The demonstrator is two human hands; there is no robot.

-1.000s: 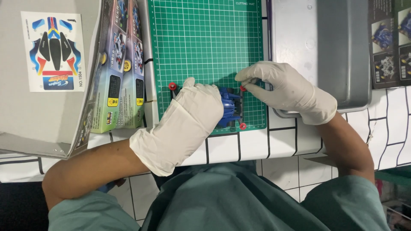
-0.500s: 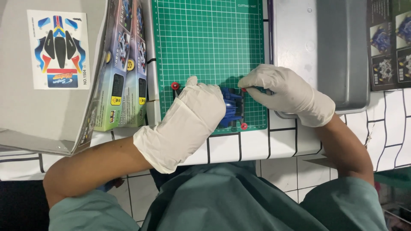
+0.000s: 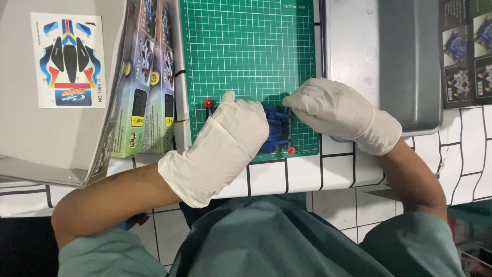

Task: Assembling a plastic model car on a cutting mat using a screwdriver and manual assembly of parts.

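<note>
Bright even overhead light, soft shadows, sharp focus

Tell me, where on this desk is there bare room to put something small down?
The far half of the green cutting mat, between the box and the grey tray, lies bare. So does the tray's floor. It is crowded at the mat's near edge, where the left hand and right hand close around the blue toy car.

Left hand point(image 3: 230, 138) and right hand point(image 3: 335, 110) gloved, fingers curled, close together.
</note>
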